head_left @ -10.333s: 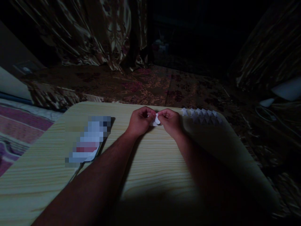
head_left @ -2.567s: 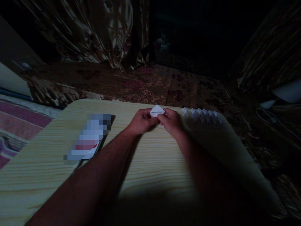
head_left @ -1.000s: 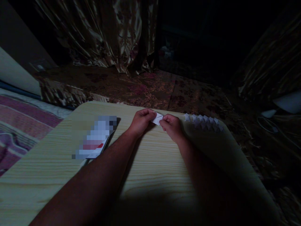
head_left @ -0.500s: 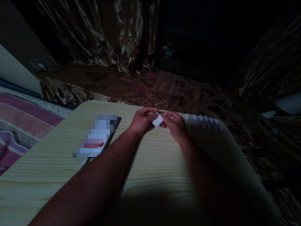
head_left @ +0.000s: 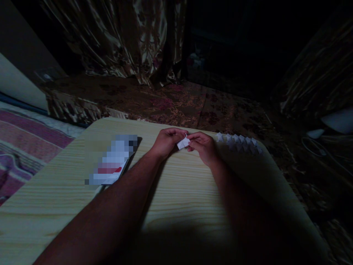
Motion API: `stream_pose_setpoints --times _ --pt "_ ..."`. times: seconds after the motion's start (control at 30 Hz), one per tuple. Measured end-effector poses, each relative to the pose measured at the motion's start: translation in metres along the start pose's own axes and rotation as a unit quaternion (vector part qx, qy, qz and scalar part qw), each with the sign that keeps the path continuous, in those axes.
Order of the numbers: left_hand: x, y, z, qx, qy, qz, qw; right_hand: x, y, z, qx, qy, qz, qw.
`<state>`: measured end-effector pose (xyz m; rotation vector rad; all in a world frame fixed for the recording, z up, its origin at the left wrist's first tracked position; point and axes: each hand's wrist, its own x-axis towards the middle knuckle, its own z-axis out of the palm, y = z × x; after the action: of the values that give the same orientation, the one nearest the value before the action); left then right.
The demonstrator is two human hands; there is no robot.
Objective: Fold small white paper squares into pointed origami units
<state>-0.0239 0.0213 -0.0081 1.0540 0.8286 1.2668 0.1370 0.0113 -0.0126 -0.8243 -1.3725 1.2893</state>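
Observation:
My left hand (head_left: 166, 141) and my right hand (head_left: 203, 145) meet near the far edge of a pale wooden table (head_left: 179, 198). Both pinch a small folded piece of white paper (head_left: 183, 142) between thumbs and fingertips, held just above the tabletop. Right of my right hand, a row of several small folded white paper pieces (head_left: 239, 142) lies along the table's far right edge.
A flat blurred-out item (head_left: 111, 163) lies on the table left of my left forearm. Beyond the table is dark floral fabric (head_left: 171, 101) and a shiny curtain (head_left: 118, 40). A striped cloth (head_left: 24, 143) is at the left; pale objects (head_left: 335, 121) and a cord lie at the right.
Over the last seconds the paper went from a wider triangle held up to a smaller folded piece held lower between my fingertips. The view shifted slightly; the row of folded pieces stayed put.

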Motion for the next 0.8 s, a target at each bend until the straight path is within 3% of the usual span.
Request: stream_pose_setpoints --times 0.8 --pt "-0.0059 0.0025 0.0058 0.074 -0.029 0.008 0.997 0.0047 0.0038 0.0017 -0.023 0.053 0.021 0.998"
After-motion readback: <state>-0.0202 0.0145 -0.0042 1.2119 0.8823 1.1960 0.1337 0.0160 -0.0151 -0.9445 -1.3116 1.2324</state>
